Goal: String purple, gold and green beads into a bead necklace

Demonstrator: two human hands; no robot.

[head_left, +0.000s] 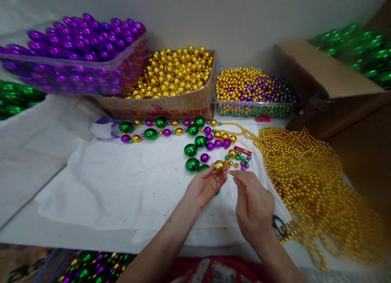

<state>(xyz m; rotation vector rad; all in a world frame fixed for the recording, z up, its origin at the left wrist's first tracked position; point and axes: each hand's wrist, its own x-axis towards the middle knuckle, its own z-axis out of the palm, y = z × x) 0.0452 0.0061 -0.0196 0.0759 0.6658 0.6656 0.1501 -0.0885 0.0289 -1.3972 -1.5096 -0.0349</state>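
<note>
My left hand [210,183] pinches a shiny gold bead [219,166] between its fingertips, palm turned up. Close beside it, my right hand [255,197] has thumb and forefinger pressed together on a thin, needle-like thing that points at the bead; it is too small to name surely. Loose beads lie just beyond: large green beads [192,164], purple beads [218,144], gold beads [225,136] and little green and purple ones. A beaded necklace [150,133] of green, gold and purple stretches in two rows across the white cloth [128,185].
Behind stand a clear bin of purple beads [82,40], a carton of gold beads [180,71] and a tub of small mixed beads [253,87]. Gold bead strands [299,164] heap at right, with black-handled scissors [279,226] beside them. A brown box [330,75] stands at right.
</note>
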